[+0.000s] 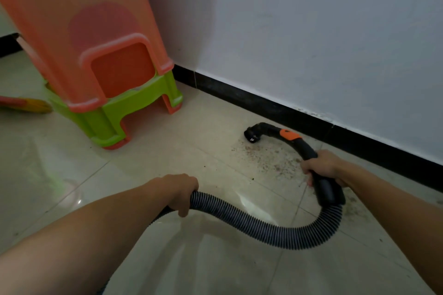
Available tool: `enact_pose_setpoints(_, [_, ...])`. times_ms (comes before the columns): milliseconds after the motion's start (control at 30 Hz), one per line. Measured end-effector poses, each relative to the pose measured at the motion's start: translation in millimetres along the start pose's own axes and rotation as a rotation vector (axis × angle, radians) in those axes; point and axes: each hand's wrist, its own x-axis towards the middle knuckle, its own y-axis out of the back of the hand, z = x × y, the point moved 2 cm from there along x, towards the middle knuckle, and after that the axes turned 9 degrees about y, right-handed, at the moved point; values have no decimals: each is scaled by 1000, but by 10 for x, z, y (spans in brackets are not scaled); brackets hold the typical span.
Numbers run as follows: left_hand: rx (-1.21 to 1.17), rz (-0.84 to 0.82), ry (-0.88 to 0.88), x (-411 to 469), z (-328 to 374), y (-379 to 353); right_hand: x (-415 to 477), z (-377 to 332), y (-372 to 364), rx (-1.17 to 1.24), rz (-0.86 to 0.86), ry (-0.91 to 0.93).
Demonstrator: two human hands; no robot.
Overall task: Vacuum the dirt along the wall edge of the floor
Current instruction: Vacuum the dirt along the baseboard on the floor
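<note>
My right hand (320,166) grips the curved black vacuum handle (304,146), which carries an orange button (290,135). The nozzle end (251,133) points down at the tile floor close to the black baseboard (263,105). Brown specks of dirt (268,159) lie scattered on the tiles between the nozzle and my right hand, with more dirt (354,201) along the wall edge at the right. My left hand (183,193) holds the ribbed grey hose (251,223), which loops across the floor to the handle's black cuff (329,193).
Stacked plastic stools, orange (96,38) over green (105,117), stand at the left near the wall corner. A red and yellow object (26,104) lies on the floor behind them. A white wall (311,31) rises above the baseboard.
</note>
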Motion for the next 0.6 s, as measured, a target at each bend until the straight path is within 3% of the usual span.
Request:
enact_pose_setpoints(200, [12,16,1,-37,21,7,94,26,-5,-31,119,23])
enact_pose_setpoints(600, [-44,-92,42,-135,-216,-103,-62,-109,-114,-116,-20,33])
